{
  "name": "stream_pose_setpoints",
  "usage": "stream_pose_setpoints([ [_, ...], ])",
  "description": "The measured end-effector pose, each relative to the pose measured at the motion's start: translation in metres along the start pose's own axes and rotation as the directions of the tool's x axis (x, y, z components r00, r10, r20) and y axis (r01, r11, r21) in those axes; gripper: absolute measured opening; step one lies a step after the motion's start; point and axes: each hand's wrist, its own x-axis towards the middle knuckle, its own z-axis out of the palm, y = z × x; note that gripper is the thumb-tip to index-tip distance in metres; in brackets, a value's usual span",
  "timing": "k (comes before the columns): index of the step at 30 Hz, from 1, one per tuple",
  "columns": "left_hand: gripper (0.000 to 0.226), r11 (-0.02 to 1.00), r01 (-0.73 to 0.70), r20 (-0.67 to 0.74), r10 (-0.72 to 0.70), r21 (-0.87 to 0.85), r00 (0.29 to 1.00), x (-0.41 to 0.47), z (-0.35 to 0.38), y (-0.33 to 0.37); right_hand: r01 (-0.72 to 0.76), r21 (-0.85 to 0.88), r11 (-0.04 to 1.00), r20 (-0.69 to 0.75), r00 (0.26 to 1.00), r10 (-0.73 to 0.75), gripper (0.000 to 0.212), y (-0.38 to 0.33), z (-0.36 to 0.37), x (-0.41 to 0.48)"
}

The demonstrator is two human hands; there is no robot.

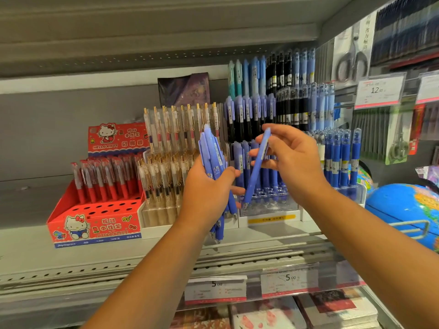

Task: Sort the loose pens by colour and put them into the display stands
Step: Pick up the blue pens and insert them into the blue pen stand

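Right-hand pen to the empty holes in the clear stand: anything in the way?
Nothing visible. The pen in the right hand points tip-down at the empty front holes of the clear stand. The left hand, gripping the bundle of pens, sits close on the left, its fingertips beside the pen's lower end, not under it.

Single pen (252, 184) in right hand (294, 157), tiered stand (273, 206) directly behind that grip, pen bundle (212, 150) in left hand (209, 188) just left, carton stand (95, 224) further left, globe (401, 210) right, price tags (288, 281) below.
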Motion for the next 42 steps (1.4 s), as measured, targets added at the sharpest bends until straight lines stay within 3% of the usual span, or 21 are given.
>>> stream_pose_setpoints([
  [5, 0.018, 0.992, -0.052, -0.025, 0.055, 0.114, 0.998, 0.002, -0.003, -0.004, 0.142, -0.069, 0.987, -0.093, 0.985, -0.148, 0.022, -0.001, -0.004, 0.000],
  [9, 0.019, 0.991, -0.052, -0.011, 0.054, 0.121, 0.998, -0.001, -0.001, -0.001, 0.187, -0.133, 0.973, -0.078, 0.977, -0.198, 0.022, 0.002, -0.005, 0.000],
  [25, 0.018, 0.997, -0.016, 0.050, 0.012, 0.077, 0.999, -0.002, -0.001, 0.001, 0.124, -0.447, 0.886, 0.047, 0.992, -0.115, 0.022, 0.018, -0.007, 0.003],
  [31, 0.015, 0.997, -0.018, 0.051, 0.014, 0.081, 0.999, -0.001, -0.001, -0.001, 0.130, -0.623, 0.771, 0.148, 0.988, -0.046, 0.028, 0.021, -0.007, 0.001],
  [42, 0.017, 0.998, -0.002, 0.087, -0.003, 0.066, 0.996, -0.001, -0.001, -0.001, 0.128, -0.649, 0.750, 0.175, 0.984, -0.016, 0.027, 0.020, -0.007, 0.001],
])
